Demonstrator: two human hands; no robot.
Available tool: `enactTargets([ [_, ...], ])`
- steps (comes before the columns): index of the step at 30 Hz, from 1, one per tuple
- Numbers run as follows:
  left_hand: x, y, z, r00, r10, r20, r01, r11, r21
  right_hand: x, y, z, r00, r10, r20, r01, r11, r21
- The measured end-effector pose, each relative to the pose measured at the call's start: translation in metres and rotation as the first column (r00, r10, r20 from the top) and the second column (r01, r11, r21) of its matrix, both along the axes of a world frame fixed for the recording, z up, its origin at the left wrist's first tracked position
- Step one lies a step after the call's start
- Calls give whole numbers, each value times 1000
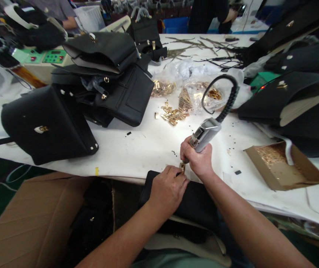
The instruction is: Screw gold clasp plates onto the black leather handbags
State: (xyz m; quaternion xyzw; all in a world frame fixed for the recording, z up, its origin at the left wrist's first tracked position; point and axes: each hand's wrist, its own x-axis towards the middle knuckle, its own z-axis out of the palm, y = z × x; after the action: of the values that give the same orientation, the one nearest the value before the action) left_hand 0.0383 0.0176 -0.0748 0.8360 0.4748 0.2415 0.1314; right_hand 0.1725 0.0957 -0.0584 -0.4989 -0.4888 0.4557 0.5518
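On the table (pixel 145 149), a heap of bags (pixel 128 96) lies left, a second stack (pixel 271 89) right, with loose fittings (pixel 173 116) between, before plastic sacks (pixel 198 93). A tray (pixel 262 172) sits nearer than the right-hand stack. Below the near edge, a carton (pixel 36 219) stands left of the bag (pixel 198 201) under the left hand (pixel 167 186).

The tool (pixel 207 131) is grey, the bag (pixel 200 199) black (clasp (pixel 182 166) gold).

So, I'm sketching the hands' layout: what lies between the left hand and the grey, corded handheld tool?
In the head view, a small gold-coloured metal piece lies between the left hand and the grey tool.
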Motion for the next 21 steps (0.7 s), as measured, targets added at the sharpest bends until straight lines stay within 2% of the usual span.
enactTargets([
  [3, 0, -2, 2, 1000, 0, -32, 0, 1000, -24, 3, 2, -1, 999, 35, 0, -35, 999, -33],
  [6, -2, -3, 6, 998, -22, -63, 18, 998, -65, 6, 4, -3, 996, 53, -75, -57, 997, -49],
  [9, -7, -3, 9, 994, -52, -93, 40, 991, -125, 10, 6, -1, 987, -48, -151, 42, 998, -43],
  [11, -10, -3, 13, 991, -83, -102, 64, 983, -173, 17, 9, 7, 979, -149, -136, 146, 989, -29],
  [13, -12, -3, 18, 989, -91, -117, 67, 978, -197, 28, 12, 17, 977, -214, 2, 214, 976, -35],
  [15, -13, -6, 25, 986, -26, -166, -3, 985, -175, 43, 13, 24, 938, -173, 300, 195, 980, -46],
  [16, -14, -7, 29, 979, 29, -203, -61, 986, -152, 50, 13, 25, 874, -108, 474, 153, 987, -57],
  [18, -15, -11, 34, 950, 125, -286, -164, 979, -118, 60, 11, 22, 663, 29, 748, 55, 995, -88],
  [19, -17, -12, 36, 937, 132, -322, -178, 977, -118, 63, 9, 19, 600, 58, 798, 30, 995, -94],
  [21, -21, -13, 35, 926, 105, -362, -166, 976, -141, 66, 5, 10, 541, 59, 839, 16, 997, -80],
])
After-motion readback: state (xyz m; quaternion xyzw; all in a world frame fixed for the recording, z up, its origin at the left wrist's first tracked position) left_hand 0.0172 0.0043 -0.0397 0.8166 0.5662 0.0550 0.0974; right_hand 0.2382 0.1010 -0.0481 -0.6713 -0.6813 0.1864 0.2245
